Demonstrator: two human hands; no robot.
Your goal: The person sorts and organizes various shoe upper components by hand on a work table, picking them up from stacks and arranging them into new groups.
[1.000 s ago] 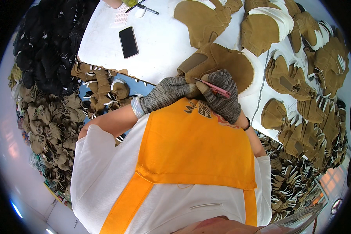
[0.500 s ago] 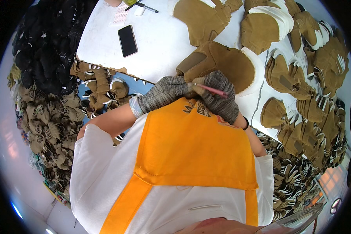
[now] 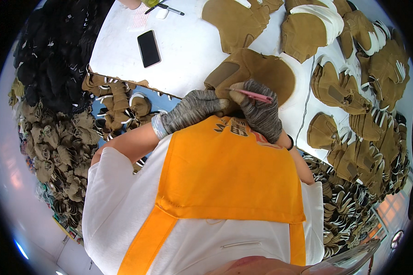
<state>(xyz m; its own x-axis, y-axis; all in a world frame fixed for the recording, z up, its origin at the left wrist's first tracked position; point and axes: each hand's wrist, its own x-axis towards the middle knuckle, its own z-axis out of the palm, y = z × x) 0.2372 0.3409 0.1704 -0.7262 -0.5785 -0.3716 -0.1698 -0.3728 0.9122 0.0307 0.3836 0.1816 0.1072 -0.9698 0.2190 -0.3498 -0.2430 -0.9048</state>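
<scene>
Here, at the near edge of the white table (image 3: 119,52), lies a brown upper (image 3: 275,73), its near end reaching toward the orange apron (image 3: 229,178). The gloved left hand (image 3: 192,107) pinches that near end at its left side, thumb on top. The gloved right hand (image 3: 260,110) is closed round a pink tool (image 3: 258,96), held over the upper with its tip toward the left; whether the tip touches cannot be told. A phone (image 3: 149,49) lies near the table's left edge, with a pen (image 3: 173,10) and a white case (image 3: 161,13) beyond it. More uppers (image 3: 307,34) are stacked toward the far and right edges. Off the left edge rises a black pile (image 3: 55,59).
</scene>
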